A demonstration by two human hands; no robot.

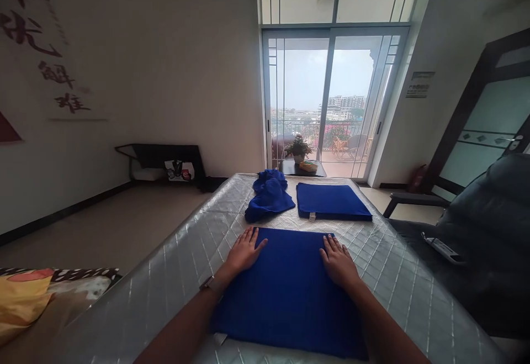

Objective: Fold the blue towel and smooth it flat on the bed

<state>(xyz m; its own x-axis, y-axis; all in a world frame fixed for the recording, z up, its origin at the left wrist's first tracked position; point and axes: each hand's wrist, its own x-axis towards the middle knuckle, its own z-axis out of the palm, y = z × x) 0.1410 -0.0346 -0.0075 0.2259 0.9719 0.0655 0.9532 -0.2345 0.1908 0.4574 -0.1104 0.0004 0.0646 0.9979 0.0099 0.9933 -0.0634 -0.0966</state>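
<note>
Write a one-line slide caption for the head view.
Left hand and right hand on the far corners of a flat blue cloth, a crumpled cloth and a folded cloth beyond.

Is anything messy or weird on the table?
Yes, the crumpled blue cloth far down the table. It lies in a heap, while the blue stack beside it and the flat cloth under the left hand and right hand look neat.

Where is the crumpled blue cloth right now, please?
In the head view, the crumpled blue cloth lies toward the silver-covered table's far end, just left of the flat blue stack and beyond the nearer flat blue cloth.
</note>
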